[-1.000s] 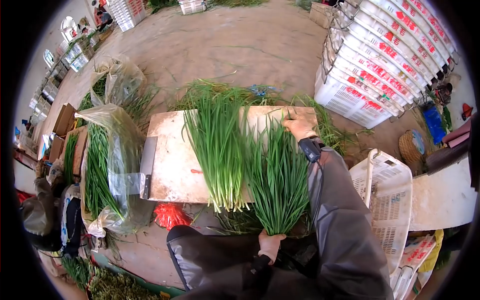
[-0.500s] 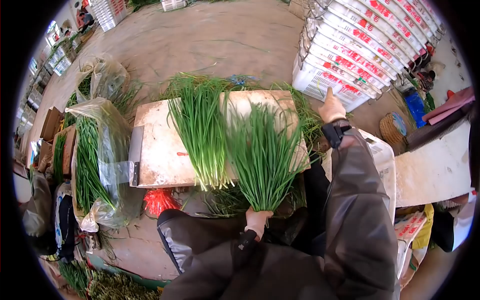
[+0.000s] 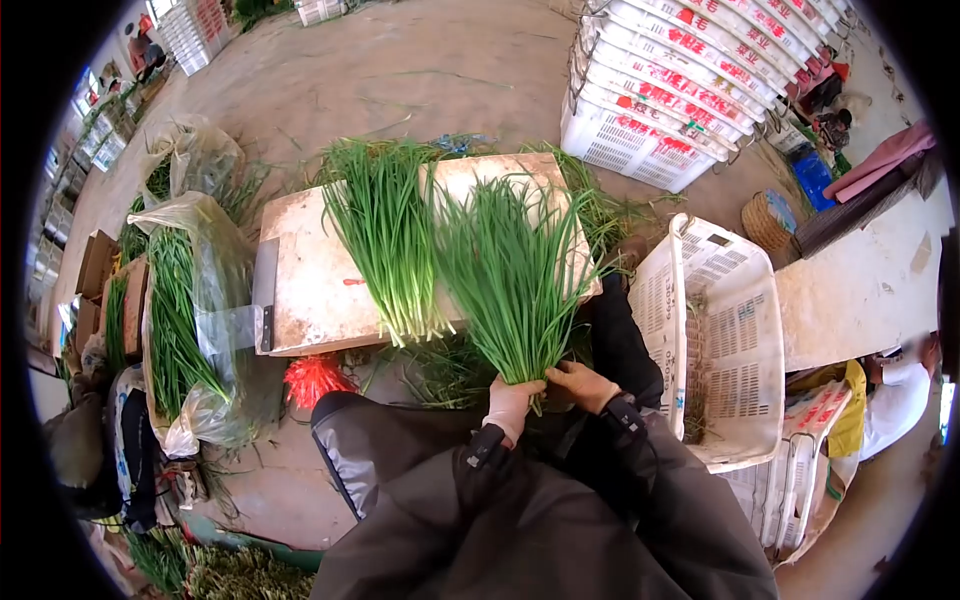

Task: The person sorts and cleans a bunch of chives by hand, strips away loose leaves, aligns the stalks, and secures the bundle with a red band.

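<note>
Both hands, left hand (image 3: 512, 405) and right hand (image 3: 583, 385), are clamping the chive bunch (image 3: 510, 285) at its base. Its leaves are fanning over the board (image 3: 310, 290), supported.

Bright, even daylight; soft shadows; strong fisheye bending with black vignette corners; far edges slightly blurred.

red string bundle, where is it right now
In the head view the red string bundle lies on the ground, left of both hands, below the board's near edge, beside the bagged greens.

Both hands hide the chive bunch (image 3: 510, 280) stem ends
</note>
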`<action>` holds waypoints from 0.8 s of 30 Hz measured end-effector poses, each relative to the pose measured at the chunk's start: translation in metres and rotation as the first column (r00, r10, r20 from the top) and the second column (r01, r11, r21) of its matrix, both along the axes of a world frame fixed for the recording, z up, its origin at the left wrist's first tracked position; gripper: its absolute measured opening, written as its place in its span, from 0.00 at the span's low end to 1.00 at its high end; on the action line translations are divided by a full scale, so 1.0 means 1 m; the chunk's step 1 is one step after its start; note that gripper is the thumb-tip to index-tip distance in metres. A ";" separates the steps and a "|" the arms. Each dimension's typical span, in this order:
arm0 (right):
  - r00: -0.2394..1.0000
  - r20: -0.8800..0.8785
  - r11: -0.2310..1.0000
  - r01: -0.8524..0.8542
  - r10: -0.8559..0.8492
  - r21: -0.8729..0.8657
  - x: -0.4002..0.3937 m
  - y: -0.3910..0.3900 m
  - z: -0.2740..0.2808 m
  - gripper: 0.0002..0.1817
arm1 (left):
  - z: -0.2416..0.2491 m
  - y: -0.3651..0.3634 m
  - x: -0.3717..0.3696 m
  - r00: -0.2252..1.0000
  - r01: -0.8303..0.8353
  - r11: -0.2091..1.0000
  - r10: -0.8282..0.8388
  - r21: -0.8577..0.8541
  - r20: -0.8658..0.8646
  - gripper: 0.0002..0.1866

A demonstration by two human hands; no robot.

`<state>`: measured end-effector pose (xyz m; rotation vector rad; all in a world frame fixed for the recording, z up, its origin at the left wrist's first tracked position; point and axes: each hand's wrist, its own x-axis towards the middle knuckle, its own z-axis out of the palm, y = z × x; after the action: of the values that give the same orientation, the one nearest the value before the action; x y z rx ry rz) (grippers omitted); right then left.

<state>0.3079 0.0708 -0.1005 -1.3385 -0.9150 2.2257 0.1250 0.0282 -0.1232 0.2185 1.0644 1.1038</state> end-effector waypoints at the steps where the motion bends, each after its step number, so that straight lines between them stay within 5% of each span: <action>1: 0.986 -0.115 0.992 0.121 -0.123 -0.029 -0.013 -0.006 0.005 0.26 | 0.004 -0.001 0.002 0.998 0.000 1.000 0.002 0.028 -0.058 0.21; 3: 0.959 -0.215 0.981 0.193 -0.184 0.021 -0.033 -0.007 0.016 0.26 | -0.003 -0.005 0.013 0.938 0.023 0.977 0.053 0.214 -0.341 0.23; 6: 0.949 -0.181 0.916 0.300 -0.258 0.268 -0.059 -0.011 0.041 0.26 | 0.069 -0.007 0.006 0.385 0.380 0.925 -0.150 0.009 -0.911 0.27; 11: 0.915 -0.194 0.934 0.356 -0.353 -0.022 -0.062 -0.013 0.048 0.19 | 0.059 -0.018 0.013 0.120 0.555 0.830 -0.014 0.056 -0.993 0.43; 14: 0.797 -0.403 0.892 0.373 -0.449 -0.255 -0.044 -0.021 0.033 0.18 | 0.076 -0.025 0.008 0.063 0.658 0.749 0.056 0.084 -0.996 0.49; 18: 0.844 -0.341 0.909 0.365 -0.414 -0.200 -0.028 -0.022 0.029 0.18 | 0.068 -0.021 0.001 0.300 0.664 0.727 -0.041 0.177 -0.953 0.50; 19: 0.838 -0.361 0.907 0.330 -0.409 -0.263 -0.022 -0.022 0.024 0.19 | 0.068 -0.020 -0.001 0.371 0.600 0.749 0.052 0.281 -0.927 0.38; 22: 0.830 -0.359 0.899 0.348 -0.427 -0.265 -0.011 -0.024 0.026 0.19 | 0.067 -0.009 -0.011 0.609 0.435 0.805 0.065 0.402 -0.790 0.25; 24: 0.836 -0.289 0.883 0.419 -0.467 -0.214 -0.016 -0.029 0.040 0.21 | 0.068 -0.004 -0.013 0.846 0.163 0.955 -0.006 0.248 -0.534 0.15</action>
<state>0.2920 0.0423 -0.0610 -1.0458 -0.2852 2.0766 0.1118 0.0246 -0.0549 0.8364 1.3618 1.1422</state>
